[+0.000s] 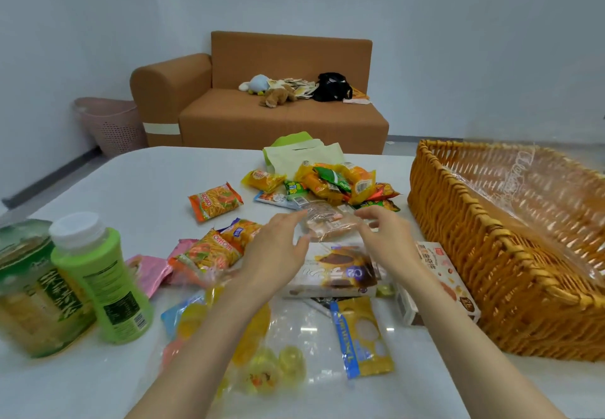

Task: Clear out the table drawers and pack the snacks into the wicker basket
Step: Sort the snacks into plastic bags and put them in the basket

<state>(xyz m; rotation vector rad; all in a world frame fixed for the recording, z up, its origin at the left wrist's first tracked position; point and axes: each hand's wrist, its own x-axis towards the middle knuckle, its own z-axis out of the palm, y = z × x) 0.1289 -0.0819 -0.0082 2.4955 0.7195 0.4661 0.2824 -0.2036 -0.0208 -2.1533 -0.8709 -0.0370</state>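
Note:
A clear packet of brownish snacks (329,224) lies mid-table, just beyond a white and brown box (330,271). My left hand (278,251) and my right hand (389,242) flank the packet, fingers spread and fingertips at its left and right edges; I cannot tell whether they touch it. The wicker basket (474,255) stands at the right, lined with clear plastic, with nothing visible inside. Loose snacks surround my hands: orange noodle packs (216,201) (209,248), a yellow and green pile (340,183), a blue and yellow wrapper (360,336), and a bag of jelly cups (262,363).
A green bottle (101,281) with a white cap and a green-labelled jar (29,287) stand at the left front. A pale green bag (301,150) lies at the table's far edge. A small snack box (448,274) rests against the basket. Behind are a brown sofa (262,114) and a pink bin (111,124).

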